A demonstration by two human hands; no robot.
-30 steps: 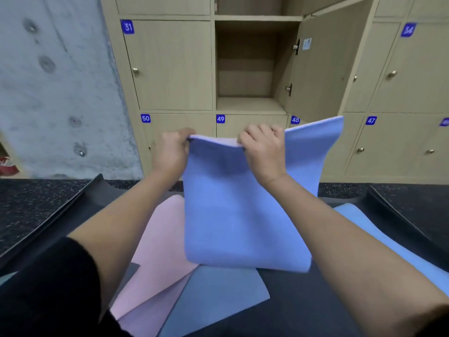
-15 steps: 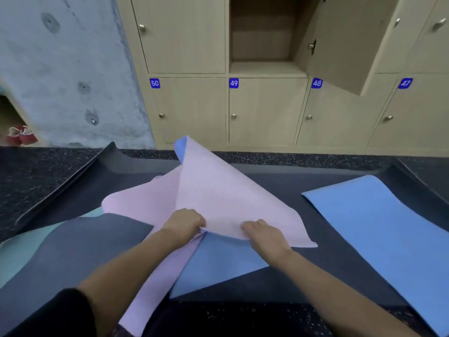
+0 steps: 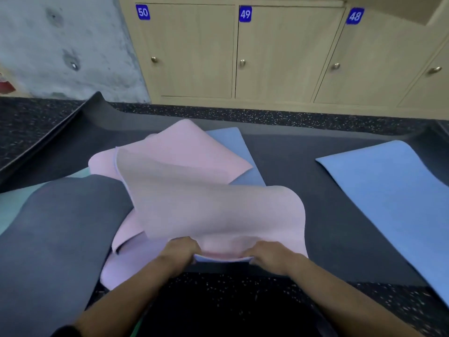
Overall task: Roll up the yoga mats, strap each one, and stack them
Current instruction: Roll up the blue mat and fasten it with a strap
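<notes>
- Down on the floor [image 3: 218, 290], centre of view, the pink mat [image 3: 211, 210] lies crumpled over a big dark mat [image 3: 340, 215].
- Left hand [image 3: 181, 250] and right hand [image 3: 269, 257] both grip its near edge, fingers curled over the fold.
- Grey mat [image 3: 60, 227] lies against it on the left; blue mat [image 3: 393, 190] lies flat, apart, on the right.
- Numbered lockers [image 3: 279, 57] stand behind.

Between left hand [image 3: 182, 249] and right hand [image 3: 269, 256]: near edge of heaped mat [image 3: 206, 210] | ahead of hands: heaped mat on floor mat [image 3: 340, 227] | left of hands: side mat [image 3: 60, 227] touching it | right, well apart: flat mat [image 3: 393, 190] on floor mat | far ahead: lockers [image 3: 279, 57]
</notes>
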